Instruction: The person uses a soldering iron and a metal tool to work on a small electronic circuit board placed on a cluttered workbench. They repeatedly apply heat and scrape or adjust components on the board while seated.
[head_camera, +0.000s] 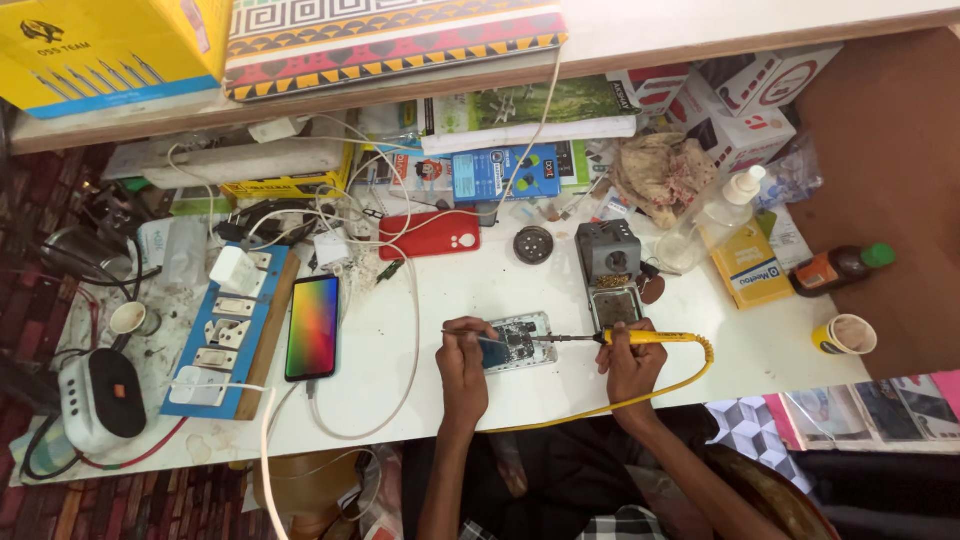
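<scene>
Near the front edge of the white worktop (560, 290), the right hand (632, 365) grips a yellow soldering iron (625, 338) over the opened phone (515, 342) while the left hand (462, 362) pinches tweezers (478, 336) there, soldering underway, steady tip contact seemingly needed next.

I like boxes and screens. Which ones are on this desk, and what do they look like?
Smartphone: left of the hands, screen glowing rainbow.
Yellow carton: top-left shelf, blue stripe.
Blue packet: back middle, flat rectangle.
White-and-red boxes: back right, stacked.
Small yellow box: right, blue-and-white label.
</scene>
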